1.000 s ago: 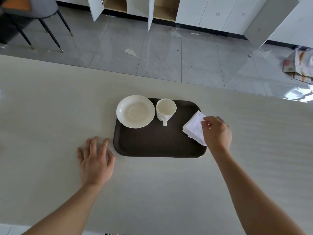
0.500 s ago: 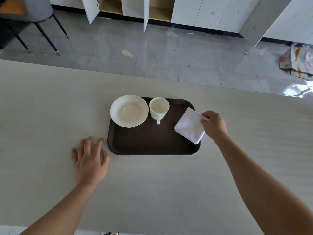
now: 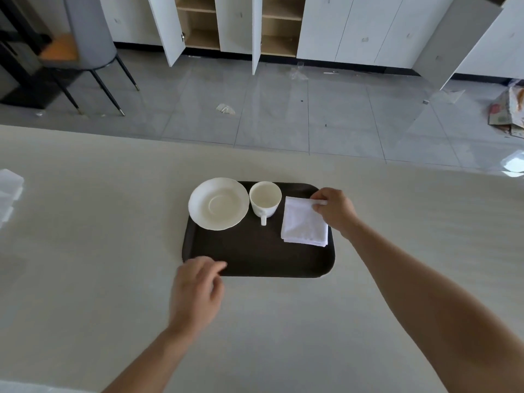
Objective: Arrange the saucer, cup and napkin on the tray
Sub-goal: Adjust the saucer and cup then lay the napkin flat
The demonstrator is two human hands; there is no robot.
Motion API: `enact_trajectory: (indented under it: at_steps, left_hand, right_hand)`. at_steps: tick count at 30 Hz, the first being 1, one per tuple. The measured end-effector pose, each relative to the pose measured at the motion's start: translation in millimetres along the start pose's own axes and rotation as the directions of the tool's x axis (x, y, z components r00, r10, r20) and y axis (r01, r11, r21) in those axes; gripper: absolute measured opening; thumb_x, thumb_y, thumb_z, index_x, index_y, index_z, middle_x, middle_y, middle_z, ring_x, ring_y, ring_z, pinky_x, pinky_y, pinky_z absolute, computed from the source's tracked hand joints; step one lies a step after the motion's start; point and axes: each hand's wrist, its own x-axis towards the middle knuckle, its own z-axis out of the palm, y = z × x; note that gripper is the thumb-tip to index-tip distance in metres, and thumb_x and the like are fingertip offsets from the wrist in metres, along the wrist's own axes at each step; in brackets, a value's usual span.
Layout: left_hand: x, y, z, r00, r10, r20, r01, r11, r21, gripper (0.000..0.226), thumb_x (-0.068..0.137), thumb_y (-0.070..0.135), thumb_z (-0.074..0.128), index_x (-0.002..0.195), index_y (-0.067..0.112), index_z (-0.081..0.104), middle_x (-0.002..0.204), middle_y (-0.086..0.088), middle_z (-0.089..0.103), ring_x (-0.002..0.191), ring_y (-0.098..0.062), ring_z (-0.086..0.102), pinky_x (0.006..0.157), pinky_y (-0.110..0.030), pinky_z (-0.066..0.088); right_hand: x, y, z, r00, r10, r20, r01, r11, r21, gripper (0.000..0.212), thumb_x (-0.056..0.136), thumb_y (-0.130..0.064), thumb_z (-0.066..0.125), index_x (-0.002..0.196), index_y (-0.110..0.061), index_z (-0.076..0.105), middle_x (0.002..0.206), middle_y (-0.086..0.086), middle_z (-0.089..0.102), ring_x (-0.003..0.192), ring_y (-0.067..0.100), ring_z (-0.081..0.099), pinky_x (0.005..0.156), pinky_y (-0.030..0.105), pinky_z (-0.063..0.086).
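Note:
A dark brown tray [image 3: 255,259] lies on the pale table. A cream saucer [image 3: 218,203] rests on the tray's far left corner, overhanging its edge. A cream cup [image 3: 265,198] stands upright just right of the saucer, its handle pointing toward me. A folded white napkin [image 3: 304,223] lies flat on the tray's right side. My right hand [image 3: 334,209] pinches the napkin's far right corner. My left hand [image 3: 195,293] hovers at the tray's near left corner with loose fingers, holding nothing.
The pale table [image 3: 85,251] ends at a far edge, with grey tiled floor beyond. White material [image 3: 8,188] lies at the table's left edge. A chair [image 3: 82,52] and open white cabinets [image 3: 226,24] stand across the floor.
The napkin has been turned square and laid fully on the tray's right side. My left hand has moved right, from flat on the table to the tray's near left corner.

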Motion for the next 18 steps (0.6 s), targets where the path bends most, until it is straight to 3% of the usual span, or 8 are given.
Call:
enact_trajectory:
  at_steps: [3,6,9,13,16,18]
  left_hand:
    - [13.8,47.1,15.3,0.982,0.106,0.155,-0.082,0.985,-0.152,0.025,0.083,0.012,0.058,0.104,0.016,0.07,0.091,0.001,0.063,0.083,-0.019,0.058,0.076,-0.033,0.049]
    - [34.4,86.9,34.0,0.927,0.021,0.373,0.076,0.967,-0.242,0.042,0.089,0.021,0.057,0.131,0.017,0.06,0.114,0.001,0.061,0.1,-0.017,0.059,0.084,-0.032,0.053]
    - [57.0,113.8,49.8,0.863,-0.112,0.492,0.288,0.91,-0.297,0.056,0.092,0.025,0.054,0.146,0.02,0.043,0.132,0.003,0.051,0.118,-0.015,0.054,0.096,-0.029,0.046]
    - [83.5,130.2,60.9,0.779,-0.274,0.565,0.524,0.779,-0.344,0.044,0.087,0.021,0.054,0.131,0.026,0.052,0.123,0.0,0.051,0.107,-0.016,0.056,0.087,-0.027,0.042]
    - [90.7,134.0,68.9,0.758,-0.287,0.585,0.541,0.778,-0.32,0.04,0.087,0.019,0.055,0.127,0.02,0.052,0.123,-0.002,0.047,0.102,-0.016,0.054,0.087,-0.024,0.039]
    - [92.5,135.0,71.8,0.749,-0.286,0.597,0.54,0.786,-0.301,0.046,0.088,0.02,0.056,0.133,0.015,0.047,0.126,0.0,0.042,0.109,-0.018,0.051,0.091,-0.025,0.038]
  right_hand:
    - [-2.1,2.0,2.9,0.996,-0.075,-0.045,0.07,0.992,-0.105,0.027,0.09,-0.006,0.065,0.114,-0.015,0.069,0.114,0.004,0.067,0.1,0.025,0.062,0.078,0.025,0.043]
    - [-15.4,8.0,-1.4,0.992,-0.081,-0.095,0.078,0.996,-0.036,0.034,0.089,-0.003,0.064,0.121,-0.015,0.067,0.122,0.004,0.064,0.097,0.019,0.06,0.082,0.025,0.041]
    - [-37.0,20.3,-5.1,0.992,-0.073,-0.102,0.071,0.997,-0.027,0.036,0.089,-0.009,0.067,0.124,-0.018,0.065,0.127,0.0,0.062,0.099,0.02,0.061,0.082,0.027,0.044]
    - [-70.1,36.1,-3.7,0.983,-0.179,-0.047,0.164,0.959,-0.231,0.046,0.08,-0.025,0.08,0.124,-0.016,0.066,0.122,-0.001,0.065,0.118,0.025,0.052,0.089,0.033,0.047]
    - [-83.0,44.2,-3.1,0.965,-0.262,0.0,0.247,0.908,-0.337,0.054,0.075,-0.03,0.084,0.124,-0.016,0.066,0.12,-0.004,0.066,0.123,0.024,0.046,0.09,0.036,0.05]
    - [-84.1,47.1,-2.4,0.955,-0.295,0.029,0.283,0.882,-0.378,0.05,0.075,-0.03,0.084,0.121,-0.018,0.068,0.12,-0.006,0.066,0.124,0.024,0.045,0.09,0.035,0.048]
